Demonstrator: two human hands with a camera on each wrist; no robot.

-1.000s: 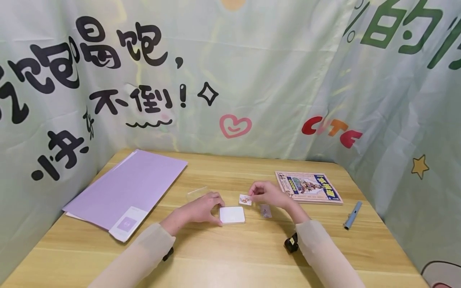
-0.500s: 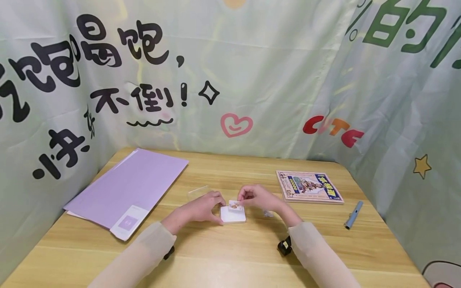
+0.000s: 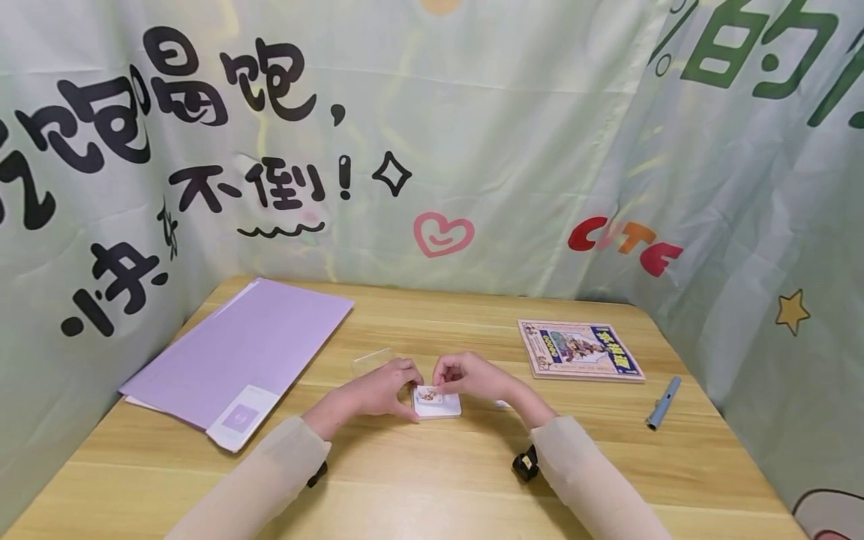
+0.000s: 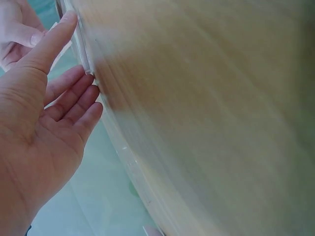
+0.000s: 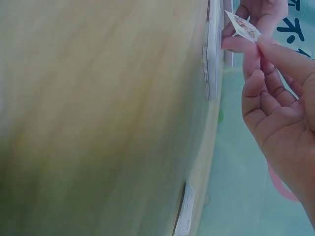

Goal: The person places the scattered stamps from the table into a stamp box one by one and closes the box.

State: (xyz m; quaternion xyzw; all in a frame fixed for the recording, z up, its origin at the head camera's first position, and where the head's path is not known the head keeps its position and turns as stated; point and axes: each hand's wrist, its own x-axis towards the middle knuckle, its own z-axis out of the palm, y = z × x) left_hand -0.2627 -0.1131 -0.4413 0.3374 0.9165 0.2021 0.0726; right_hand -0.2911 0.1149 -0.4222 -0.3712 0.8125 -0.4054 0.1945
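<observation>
A white rounded rectangular block point(image 3: 440, 409), like a small pad or a stack of cards, lies flat at the table's middle. My left hand point(image 3: 383, 390) grips its left end, thumb at the near corner and fingers at the far one. Between thumb and forefinger, my right hand point(image 3: 475, 375) pinches a small white square with a printed picture point(image 3: 427, 394), held over the block's far left part. In the right wrist view this picture square point(image 5: 243, 28) is tilted beside the block's edge point(image 5: 212, 64).
A clear plastic piece point(image 3: 371, 361) lies behind my left hand. Another small square point(image 3: 502, 403) is mostly hidden under my right wrist. A purple folder point(image 3: 250, 345) covers the left; a booklet point(image 3: 580, 351) and a blue-grey pen point(image 3: 664, 403) lie at right on the wooden table point(image 3: 432, 480).
My right hand has carried the picture square leftward from beside the block to over its far left part. My left hand has stayed at the block's left end.
</observation>
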